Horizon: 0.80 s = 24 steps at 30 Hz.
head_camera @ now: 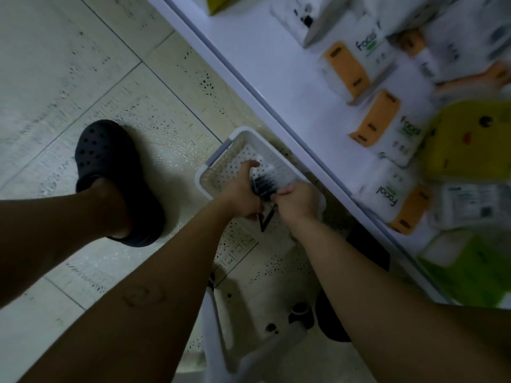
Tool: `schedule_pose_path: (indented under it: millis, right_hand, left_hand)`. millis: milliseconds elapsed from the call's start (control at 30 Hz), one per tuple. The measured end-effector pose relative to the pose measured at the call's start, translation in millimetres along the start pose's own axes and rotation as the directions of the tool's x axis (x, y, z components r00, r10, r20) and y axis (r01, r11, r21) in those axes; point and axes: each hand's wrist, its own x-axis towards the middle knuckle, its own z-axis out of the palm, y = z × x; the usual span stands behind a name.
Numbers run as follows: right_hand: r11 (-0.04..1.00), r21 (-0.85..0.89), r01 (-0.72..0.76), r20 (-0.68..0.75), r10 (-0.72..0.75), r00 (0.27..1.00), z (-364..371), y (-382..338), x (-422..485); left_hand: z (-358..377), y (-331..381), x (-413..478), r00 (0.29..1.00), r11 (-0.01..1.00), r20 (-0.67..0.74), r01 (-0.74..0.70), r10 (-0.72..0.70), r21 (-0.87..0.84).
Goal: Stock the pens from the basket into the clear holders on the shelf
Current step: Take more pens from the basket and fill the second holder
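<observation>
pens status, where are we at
Left hand grips pens at basket. Right hand pinches same bundle. Clear holders not in view. Nothing seen in the way.

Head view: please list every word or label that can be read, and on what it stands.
"Facial": white tissue pack low on the shelf.
"facial", partly blurred: two more tissue packs.
Small print on the packs, orange flaps, pens: too blurred to read.
</observation>
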Motion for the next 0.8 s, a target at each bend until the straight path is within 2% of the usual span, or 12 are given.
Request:
schedule_pose_path:
  millis: [167,333,500,667,800]
  right_hand:
    - [0.993,0.101,0.064,-0.028,-0.061,0.998,-21,-6,-30]
    - [0.975,0.09,0.204,-0.003,-0.205,0.979,-38,-16,-70]
    - [0.926,0.151,0.346,-0.078,-0.337,0.938,-52,-27,-109]
    - [0.868,0.16,0.471,-0.201,-0.439,0.876,-94,-27,-148]
    - [0.767,0.183,0.614,-0.3,-0.552,0.778,-124,-29,-183]
  left_hand:
    - [-7,13,-35,0.993,0.993,-0.04,-0.106,0.107,0.044]
    - [-11,37,-74,0.956,0.944,-0.11,-0.24,0.27,0.228]
    - [-2,62,-118,0.906,0.895,-0.092,-0.384,0.412,0.229]
    - [9,87,-166,0.829,0.847,-0.193,-0.485,0.524,0.216]
    - [26,101,-198,0.728,0.777,-0.272,-0.603,0.629,0.181]
